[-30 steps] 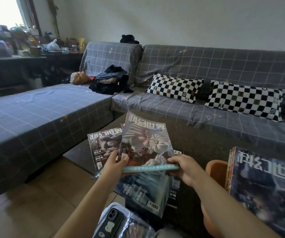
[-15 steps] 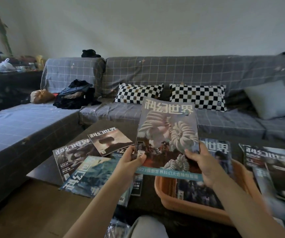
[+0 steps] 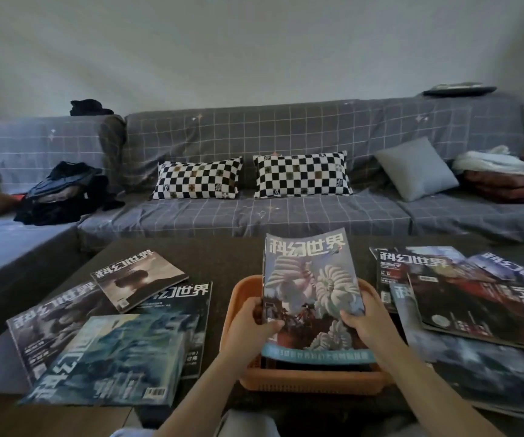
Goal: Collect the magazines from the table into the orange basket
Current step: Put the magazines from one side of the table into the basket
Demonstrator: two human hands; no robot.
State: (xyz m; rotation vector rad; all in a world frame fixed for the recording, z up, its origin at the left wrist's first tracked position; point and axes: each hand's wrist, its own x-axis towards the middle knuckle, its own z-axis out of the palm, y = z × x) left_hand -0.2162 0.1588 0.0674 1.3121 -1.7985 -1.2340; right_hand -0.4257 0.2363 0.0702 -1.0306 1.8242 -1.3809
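While both hands grip it, the shell-cover magazine [image 3: 311,288] stands tilted over the orange basket [image 3: 241,298], cover facing the camera, top edge leaning away toward the sofa [image 3: 254,143]. Left hand [image 3: 249,326] is closed on the magazine's lower left edge, thumb across the cover. Right hand [image 3: 368,323] is closed on the lower right edge, fingers wrapped over the front. Bottom edge sits low between the two wrists, at or just inside the basket's near rim; actual contact with the basket floor cannot be told.

Key relation: the magazine's long axis runs up and away from the hands, and the basket opening lies directly beneath and just beyond the hands. Judgement: the coming move is a lay-down, tipping the top edge forward and lowering until the magazine lies flat inside. Both hands are equally near; neither has the advantage.

Something dark shows inside the basket under the held magazine, possibly another issue; not clear enough to say.

Outward from the hands: left of the left hand, a blue-green magazine [image 3: 112,357] lies nearest, overlapping a dark one [image 3: 55,313] beside it, with a brown-cover one [image 3: 137,279] further out on top of another. Right of the right hand, a red-cover magazine [image 3: 475,298] overlaps several others, just beside the basket. All rest on the dark table [image 3: 223,257].

Judgement: task is partway, several issues left on either side.
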